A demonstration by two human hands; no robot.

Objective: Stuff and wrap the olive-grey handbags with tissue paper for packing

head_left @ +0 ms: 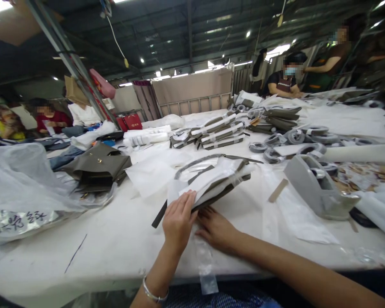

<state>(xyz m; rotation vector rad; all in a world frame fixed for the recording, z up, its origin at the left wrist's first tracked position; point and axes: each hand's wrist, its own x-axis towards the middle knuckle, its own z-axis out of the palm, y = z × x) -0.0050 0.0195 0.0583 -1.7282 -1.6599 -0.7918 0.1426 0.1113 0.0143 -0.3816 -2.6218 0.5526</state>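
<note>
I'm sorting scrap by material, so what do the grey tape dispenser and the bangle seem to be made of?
Dispenser: probably hard plastic, satin, judging by its smooth, evenly coloured moulded body. Bangle: likely polished metal, perhaps silver, given its bright, silvery highlights.

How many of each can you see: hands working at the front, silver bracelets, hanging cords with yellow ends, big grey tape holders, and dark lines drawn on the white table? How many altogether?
Hands at the front, left hand and right hand: 2
Silver bracelet: 1
Yellow cord ends, nearer the pole and upper right: 2
Grey tape holder: 1
Dark line: 1
Total: 7
</note>
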